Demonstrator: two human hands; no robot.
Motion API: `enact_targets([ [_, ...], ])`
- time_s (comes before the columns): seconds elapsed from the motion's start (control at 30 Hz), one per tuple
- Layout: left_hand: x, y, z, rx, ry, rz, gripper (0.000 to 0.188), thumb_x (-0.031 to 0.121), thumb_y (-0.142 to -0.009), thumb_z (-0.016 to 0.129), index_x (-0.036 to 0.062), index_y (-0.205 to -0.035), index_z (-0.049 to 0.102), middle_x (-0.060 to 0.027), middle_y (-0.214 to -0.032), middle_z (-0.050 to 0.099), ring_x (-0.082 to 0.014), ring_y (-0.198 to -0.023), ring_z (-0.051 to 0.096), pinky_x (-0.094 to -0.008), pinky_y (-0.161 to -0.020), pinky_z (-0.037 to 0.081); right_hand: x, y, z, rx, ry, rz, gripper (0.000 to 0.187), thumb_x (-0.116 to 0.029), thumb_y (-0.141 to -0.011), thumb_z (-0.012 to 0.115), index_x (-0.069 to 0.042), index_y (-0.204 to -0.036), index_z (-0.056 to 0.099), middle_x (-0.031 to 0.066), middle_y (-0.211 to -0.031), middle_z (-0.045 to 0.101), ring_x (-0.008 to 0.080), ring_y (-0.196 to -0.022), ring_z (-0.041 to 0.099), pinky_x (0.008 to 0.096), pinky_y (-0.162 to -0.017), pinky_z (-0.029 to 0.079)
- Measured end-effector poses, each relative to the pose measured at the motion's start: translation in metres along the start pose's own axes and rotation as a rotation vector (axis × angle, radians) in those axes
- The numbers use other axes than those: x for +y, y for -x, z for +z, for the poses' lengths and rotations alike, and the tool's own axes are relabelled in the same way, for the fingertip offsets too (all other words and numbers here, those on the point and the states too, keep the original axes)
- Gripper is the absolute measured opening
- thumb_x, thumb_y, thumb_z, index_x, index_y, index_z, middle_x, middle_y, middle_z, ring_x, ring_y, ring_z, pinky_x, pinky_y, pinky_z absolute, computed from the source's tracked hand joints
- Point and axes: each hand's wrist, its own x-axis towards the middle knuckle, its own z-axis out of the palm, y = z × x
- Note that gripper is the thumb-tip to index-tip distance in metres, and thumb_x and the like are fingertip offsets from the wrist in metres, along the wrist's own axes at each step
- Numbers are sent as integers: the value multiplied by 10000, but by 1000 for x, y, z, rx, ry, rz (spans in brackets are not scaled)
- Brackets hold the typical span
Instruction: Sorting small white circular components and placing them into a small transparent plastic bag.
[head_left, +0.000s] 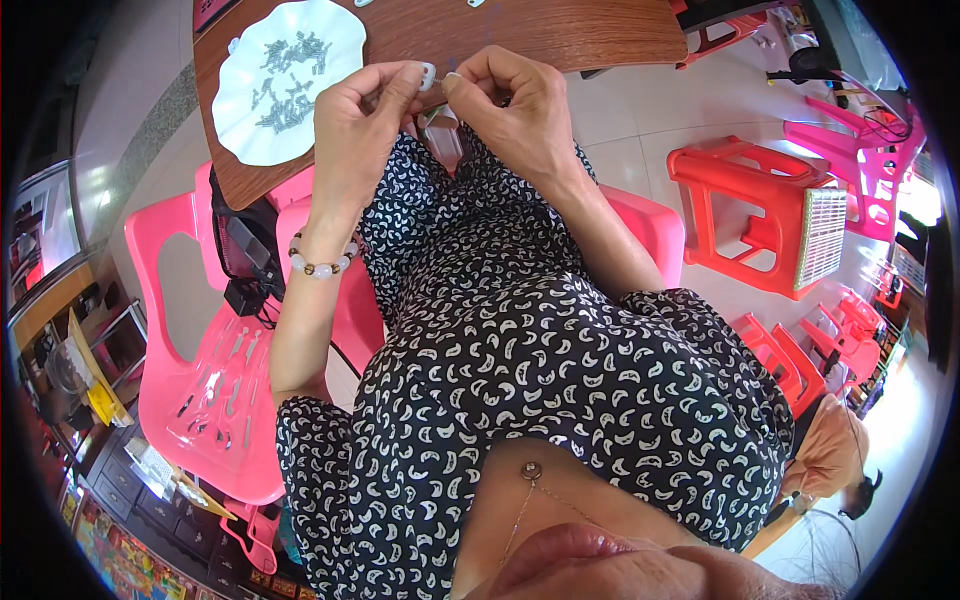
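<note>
A small white plastic piece with dark holes (428,77) is pinched between the thumb and index finger of my left hand (358,118). Close to its right side, my right hand (520,112) has thumb and index finger closed on a thin, small grey metal piece (440,83); its exact kind is too small to tell. Both hands are just off the near edge of the brown wooden table (540,40), above my lap. Left of them on the table, a white scalloped plate (240,112) carries many small grey metal pieces (290,105).
A clear plastic container (441,140) shows below my hands, over my lap. More white pieces (475,3) lie at the top of the table. A pink chair (165,400) stands left, with a dark bag (240,240) near it. Red stools (745,200) stand right; another person (830,450) is behind them.
</note>
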Motion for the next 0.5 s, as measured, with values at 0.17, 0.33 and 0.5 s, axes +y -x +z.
enact_targets([
  [0.17, -3, -1, -1, -20, 92, -26, 233, 192, -934, 648, -17, -1019, 706, -24, -770, 685, -42, -636, 557, -178, -568, 442, 0, 0, 1, -3, -13, -22, 152, -135, -829, 694, 3, -784, 650, -32, -615, 577, 10, -572, 471, 198, -509, 385],
  [0.33, -3, 1, 1, -19, -37, 39, 226, 187, -933, 649, -15, -1015, 709, -22, -773, 689, -35, -642, 560, -177, -568, 439, 5, 0, 4, 34, 99, -52, 152, -133, -838, 692, 4, -788, 651, -26, -626, 596, 8, -561, 482, 189, -511, 387],
  [0.5, 0, 2, 0, -7, -20, 60, 224, 185, -928, 656, -14, -1019, 710, -19, -784, 689, -34, -644, 562, -179, -572, 442, 4, 0, 1, -37, -6, -14, 154, -138, -867, 693, 7, -826, 666, -3, -673, 645, 21, -608, 567, 179, -542, 433],
])
